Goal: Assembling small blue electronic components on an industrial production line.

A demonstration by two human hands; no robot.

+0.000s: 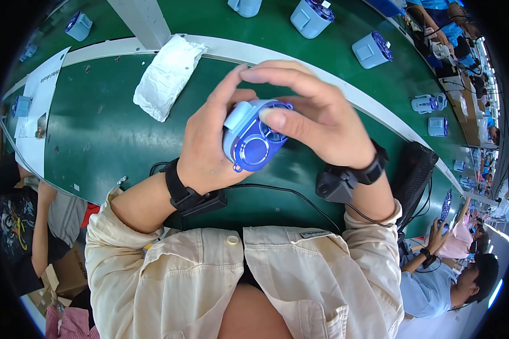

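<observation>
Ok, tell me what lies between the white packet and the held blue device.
In the head view, a strip of green tabletop, then the left hand, lies between the white packet and the blue device.

Honestly, there was decent open bench [96, 133] left of the left hand [202, 141]. Ahead of it, a crumpled white packet [169, 76] and metal post [143, 22] got in the way. A black cable [291, 191] crossed the near side, and some long black object [415, 169] blocked the far right.
</observation>
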